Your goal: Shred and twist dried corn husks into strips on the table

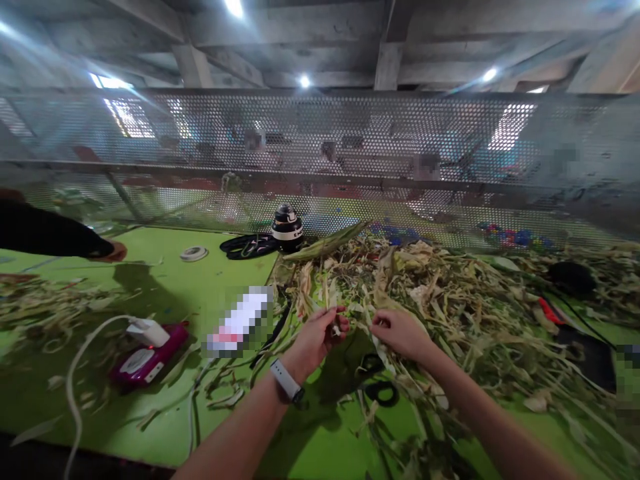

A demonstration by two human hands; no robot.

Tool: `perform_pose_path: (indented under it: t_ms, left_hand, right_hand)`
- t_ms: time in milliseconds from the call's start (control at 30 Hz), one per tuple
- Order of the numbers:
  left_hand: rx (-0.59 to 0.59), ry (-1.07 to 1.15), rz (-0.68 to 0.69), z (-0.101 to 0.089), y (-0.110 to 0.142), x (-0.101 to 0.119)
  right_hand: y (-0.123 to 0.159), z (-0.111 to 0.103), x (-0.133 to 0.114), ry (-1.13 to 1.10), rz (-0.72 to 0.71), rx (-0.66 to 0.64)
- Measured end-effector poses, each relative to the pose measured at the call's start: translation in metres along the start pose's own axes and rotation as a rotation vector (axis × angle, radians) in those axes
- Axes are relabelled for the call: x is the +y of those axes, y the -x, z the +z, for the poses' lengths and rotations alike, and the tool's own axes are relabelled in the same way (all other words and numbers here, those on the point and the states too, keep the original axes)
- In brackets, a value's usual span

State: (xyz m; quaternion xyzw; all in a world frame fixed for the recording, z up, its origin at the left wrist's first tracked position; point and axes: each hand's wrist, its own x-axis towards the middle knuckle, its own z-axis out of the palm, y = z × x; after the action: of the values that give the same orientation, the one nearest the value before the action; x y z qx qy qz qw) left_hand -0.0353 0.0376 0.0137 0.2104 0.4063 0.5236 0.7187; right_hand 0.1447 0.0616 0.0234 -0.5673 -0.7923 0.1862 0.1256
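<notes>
My left hand [320, 337], with a pale watch strap on the wrist, is closed with its fingers curled round a pale strip of dried corn husk [332, 293]. Close to its right, my right hand [400, 333] has its fingers curled in over the pile; what lies in its fingertips, if anything, is hidden. Dried husks and shreds [465, 313] surround both hands. Below the hands, a pair of scissors [381, 393] with black handles lies on the green table [320, 440], its blades hidden.
A phone [240, 320] and a purple power strip [150, 357] with a white charger [147, 332] lie left. Behind are a roll of tape [194, 254], a coiled black cable [247, 247] and a black jar-shaped object [287, 228]. A perforated metal screen [320, 140] stands behind; another person's sleeved arm [55, 230] reaches in left.
</notes>
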Motion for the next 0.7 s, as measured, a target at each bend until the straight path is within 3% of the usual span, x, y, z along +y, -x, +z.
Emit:
perform_pose_path:
  t_ms: [167, 267, 333, 467, 600, 700]
  left_hand:
    - [0.016, 0.007, 0.018, 0.001, 0.000, -0.001]
    - [-0.054, -0.018, -0.001, 0.000, 0.001, -0.005]
    - [-0.095, -0.048, -0.012, 0.000, 0.002, -0.008]
    - [-0.110, -0.101, -0.008, -0.001, 0.003, -0.010]
    - [-0.077, -0.144, 0.074, -0.003, 0.000, -0.010]
    - [0.028, -0.271, 0.301, -0.002, -0.001, -0.008]
  right_hand:
    - [0.001, -0.010, -0.005, -0.850, 0.102, -0.050]
    - [0.006, -0.011, -0.014, -1.113, 0.134, -0.081]
    - [0.009, -0.010, -0.018, -0.983, 0.085, -0.051]
    - [0.012, -0.008, -0.020, -0.410, -0.109, 0.171]
    - [0.011, -0.013, -0.016, -0.455, -0.121, 0.127]
    - [0.012, -0.019, -0.019, -0.589, -0.068, 0.175]
